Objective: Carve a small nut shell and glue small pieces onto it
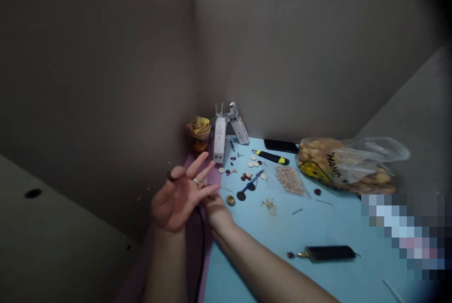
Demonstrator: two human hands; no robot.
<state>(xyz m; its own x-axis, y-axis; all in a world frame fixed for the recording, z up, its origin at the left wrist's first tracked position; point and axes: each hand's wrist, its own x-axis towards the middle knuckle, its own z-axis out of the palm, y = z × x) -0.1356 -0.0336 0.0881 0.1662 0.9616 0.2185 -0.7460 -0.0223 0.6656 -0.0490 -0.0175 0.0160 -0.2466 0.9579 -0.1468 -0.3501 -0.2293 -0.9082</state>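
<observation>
My left hand [178, 194] is raised palm-up at the left edge of the light blue table [318, 232], fingers spread, a ring on one finger and a small dark piece at a fingertip. My right hand [212, 201] reaches in behind it, mostly hidden by the left palm, so its fingers do not show. Beside them lie a small tan ring [230, 200], a blue-handled tool [251, 183] and several small cream and dark red discs [243, 171].
Two white boxes [226, 135] and a yellow-topped jar [200, 134] stand in the corner. A black-and-yellow cutter [271, 156], a dark phone [281, 145], a bag of pale pieces [290, 180], a plastic snack bag [339, 164] and a black device [330, 252] lie on the table. Grey partitions close in the desk.
</observation>
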